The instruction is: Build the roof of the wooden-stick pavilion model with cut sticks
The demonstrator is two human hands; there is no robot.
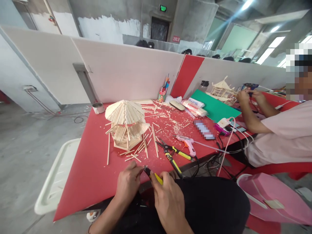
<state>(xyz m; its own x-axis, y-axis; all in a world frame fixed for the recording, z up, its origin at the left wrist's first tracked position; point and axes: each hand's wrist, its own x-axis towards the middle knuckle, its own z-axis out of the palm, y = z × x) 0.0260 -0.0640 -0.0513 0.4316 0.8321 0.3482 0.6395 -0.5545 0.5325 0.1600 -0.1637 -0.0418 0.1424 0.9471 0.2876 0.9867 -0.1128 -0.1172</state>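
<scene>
My right hand (168, 195) is wrapped round a yellow and black cutter (156, 177), its dark front end pointing up and left. Close beside that end, my left hand (129, 180) is closed in a pinch; what it holds is too small to make out. Both hands are at the table's front edge. Beyond them a pavilion model of thin wooden sticks (125, 125) stands upright on the red table (90, 172). Loose sticks (136, 156) lie in front of it and to its right.
Yellow-handled pliers (173, 162) and a pink glue gun (187, 144) lie right of the model. A metal cup (98, 108) stands at the back left. Farther right are a phone (204, 130), a green sheet (214, 107), cables and another person's arms (253, 110).
</scene>
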